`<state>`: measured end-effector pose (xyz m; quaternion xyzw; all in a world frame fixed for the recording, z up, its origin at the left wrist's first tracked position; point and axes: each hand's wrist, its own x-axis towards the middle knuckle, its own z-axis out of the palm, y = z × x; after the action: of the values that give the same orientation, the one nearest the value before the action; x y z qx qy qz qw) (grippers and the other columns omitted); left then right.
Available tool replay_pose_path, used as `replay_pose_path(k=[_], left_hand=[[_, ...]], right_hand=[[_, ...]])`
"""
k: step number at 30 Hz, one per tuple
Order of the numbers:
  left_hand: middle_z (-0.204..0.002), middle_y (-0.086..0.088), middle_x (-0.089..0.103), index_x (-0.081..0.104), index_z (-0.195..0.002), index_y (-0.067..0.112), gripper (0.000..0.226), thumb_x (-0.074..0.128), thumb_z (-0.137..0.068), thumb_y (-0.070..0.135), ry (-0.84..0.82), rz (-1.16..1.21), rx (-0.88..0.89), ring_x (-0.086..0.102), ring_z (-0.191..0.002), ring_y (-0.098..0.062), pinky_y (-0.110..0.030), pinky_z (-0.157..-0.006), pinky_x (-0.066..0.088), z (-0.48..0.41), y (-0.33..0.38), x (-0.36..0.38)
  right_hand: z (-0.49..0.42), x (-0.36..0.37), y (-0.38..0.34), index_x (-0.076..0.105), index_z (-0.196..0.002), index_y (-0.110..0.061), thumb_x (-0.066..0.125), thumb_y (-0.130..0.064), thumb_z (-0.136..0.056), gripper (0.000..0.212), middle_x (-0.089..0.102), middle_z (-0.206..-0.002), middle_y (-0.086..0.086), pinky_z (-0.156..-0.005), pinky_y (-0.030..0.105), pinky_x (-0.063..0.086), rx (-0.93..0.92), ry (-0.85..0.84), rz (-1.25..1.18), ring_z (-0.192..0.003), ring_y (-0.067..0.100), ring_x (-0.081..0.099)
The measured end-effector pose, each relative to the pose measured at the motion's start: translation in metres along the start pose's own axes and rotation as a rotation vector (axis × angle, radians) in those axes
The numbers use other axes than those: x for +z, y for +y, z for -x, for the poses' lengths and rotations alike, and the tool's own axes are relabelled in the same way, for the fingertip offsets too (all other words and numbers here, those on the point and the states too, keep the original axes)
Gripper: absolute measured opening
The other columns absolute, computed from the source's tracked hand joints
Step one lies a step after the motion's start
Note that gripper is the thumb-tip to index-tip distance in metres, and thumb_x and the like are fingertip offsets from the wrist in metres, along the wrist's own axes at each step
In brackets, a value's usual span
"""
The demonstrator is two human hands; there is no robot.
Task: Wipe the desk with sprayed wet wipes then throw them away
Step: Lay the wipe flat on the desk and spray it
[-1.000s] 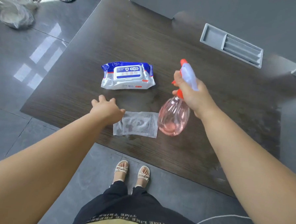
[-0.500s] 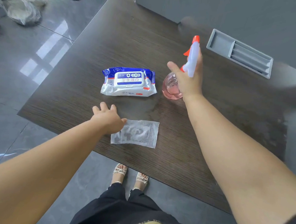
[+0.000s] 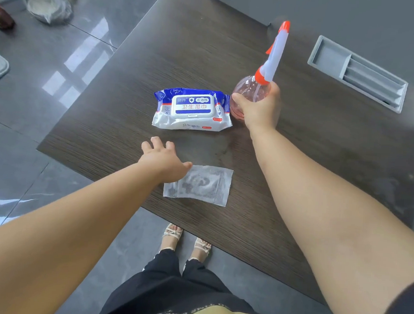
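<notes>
The round pink plastic spray bottle has dropped beside the blue-and-white wet-wipe pack, right hand curled round it, seemingly parking it, while the left hand, fingers spread, pins the damp white wipe flat.

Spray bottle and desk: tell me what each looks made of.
The spray bottle: likely clear pink plastic, glossy; a tube shows through, with an opaque white-and-orange head. The desk: probably dark wood-grain laminate, matt; fine straight streaks run across it.
</notes>
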<state>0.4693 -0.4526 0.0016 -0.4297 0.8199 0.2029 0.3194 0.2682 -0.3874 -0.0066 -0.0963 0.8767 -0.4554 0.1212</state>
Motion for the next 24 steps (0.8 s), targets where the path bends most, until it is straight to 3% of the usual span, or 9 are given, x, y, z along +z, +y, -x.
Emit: replay_pose_path(k=[6, 8, 10, 12, 14, 16, 21, 22, 24], left_hand=[[-0.151, -0.017, 0.007, 0.017, -0.146, 0.010, 0.076, 0.037, -0.090, 0.058, -0.014, 0.002, 0.010, 0.009, -0.137, -0.039, -0.047, -0.108, 0.027, 0.003, -0.003, -0.001], [-0.152, -0.017, 0.006, 0.015, -0.147, 0.012, 0.072, 0.037, -0.092, 0.053, -0.018, 0.002, 0.015, 0.009, -0.137, -0.038, -0.046, -0.108, 0.026, 0.003, -0.006, -0.003], [-0.152, -0.015, 0.006, 0.013, -0.148, 0.014, 0.068, 0.037, -0.094, 0.048, -0.021, 0.004, 0.020, 0.009, -0.137, -0.038, -0.044, -0.107, 0.028, 0.003, -0.008, -0.003], [-0.152, -0.014, 0.004, 0.009, -0.149, 0.016, 0.067, 0.037, -0.095, 0.045, -0.016, -0.004, 0.022, 0.009, -0.137, -0.038, -0.043, -0.105, 0.031, 0.004, -0.009, -0.002], [-0.154, -0.013, 0.001, 0.004, -0.150, 0.016, 0.067, 0.037, -0.096, 0.039, 0.002, -0.013, 0.013, 0.007, -0.138, -0.038, -0.044, -0.107, 0.031, 0.005, -0.007, 0.002], [-0.155, -0.012, -0.001, 0.003, -0.150, 0.017, 0.065, 0.037, -0.096, 0.031, 0.028, 0.004, -0.009, 0.006, -0.139, -0.037, -0.044, -0.107, 0.031, 0.006, -0.005, 0.006], [-0.157, -0.005, -0.003, 0.012, -0.149, 0.022, 0.060, 0.038, -0.095, 0.027, 0.071, 0.111, 0.008, 0.007, -0.140, -0.031, -0.043, -0.105, 0.031, 0.010, -0.011, 0.008], [-0.157, -0.004, -0.001, 0.015, -0.148, 0.022, 0.058, 0.038, -0.095, 0.027, 0.087, 0.145, 0.031, 0.009, -0.140, -0.030, -0.044, -0.105, 0.031, 0.013, -0.014, 0.010], [-0.156, -0.003, 0.005, 0.021, -0.146, 0.021, 0.055, 0.039, -0.095, 0.030, 0.140, 0.203, 0.088, 0.012, -0.139, -0.029, -0.044, -0.104, 0.030, 0.019, -0.021, 0.016]], right_hand=[[0.005, 0.007, -0.001, 0.019, -0.148, -0.013, 0.081, -0.045, -0.066, 0.108, 0.030, -0.151, 0.008, -0.113, 0.041, 0.028, 0.082, -0.043, 0.061, -0.139, 0.023, 0.029], [0.036, 0.001, 0.008, 0.029, -0.144, -0.004, 0.075, -0.037, -0.074, 0.090, 0.035, -0.145, 0.016, -0.112, 0.040, 0.026, -0.013, 0.072, 0.093, -0.137, 0.029, 0.030], [0.082, -0.002, 0.029, 0.053, -0.124, 0.001, 0.064, -0.025, -0.080, 0.052, 0.053, -0.126, 0.019, -0.105, 0.041, 0.034, -0.318, 0.160, 0.073, -0.121, 0.033, 0.046], [0.135, -0.002, 0.056, 0.063, -0.114, -0.003, 0.052, -0.021, -0.086, 0.036, 0.058, -0.123, 0.016, -0.107, 0.037, 0.034, -0.599, -0.098, 0.153, -0.119, 0.029, 0.048], [0.170, 0.000, 0.082, 0.063, -0.120, -0.007, 0.045, -0.027, -0.091, 0.040, 0.055, -0.134, 0.011, -0.112, 0.037, 0.028, -0.845, -0.418, 0.339, -0.128, 0.030, 0.043], [0.184, 0.004, 0.098, 0.055, -0.130, -0.007, 0.039, -0.038, -0.091, 0.052, 0.048, -0.142, 0.009, -0.108, 0.049, 0.029, -1.051, -0.561, 0.599, -0.132, 0.034, 0.042], [0.181, -0.003, 0.099, 0.021, -0.149, -0.017, 0.015, -0.053, -0.091, 0.069, 0.005, -0.156, 0.001, -0.116, 0.042, -0.005, -0.920, -0.823, 0.794, -0.144, 0.024, 0.000], [0.184, -0.006, 0.098, 0.027, -0.148, -0.016, 0.021, -0.051, -0.092, 0.066, 0.013, -0.157, 0.004, -0.117, 0.043, -0.001, -0.838, -0.792, 0.715, -0.144, 0.025, 0.004], [0.186, -0.013, 0.095, 0.050, -0.135, -0.010, 0.037, -0.039, -0.092, 0.054, 0.043, -0.145, 0.013, -0.113, 0.042, 0.022, -0.688, -0.457, 0.548, -0.137, 0.035, 0.034]])
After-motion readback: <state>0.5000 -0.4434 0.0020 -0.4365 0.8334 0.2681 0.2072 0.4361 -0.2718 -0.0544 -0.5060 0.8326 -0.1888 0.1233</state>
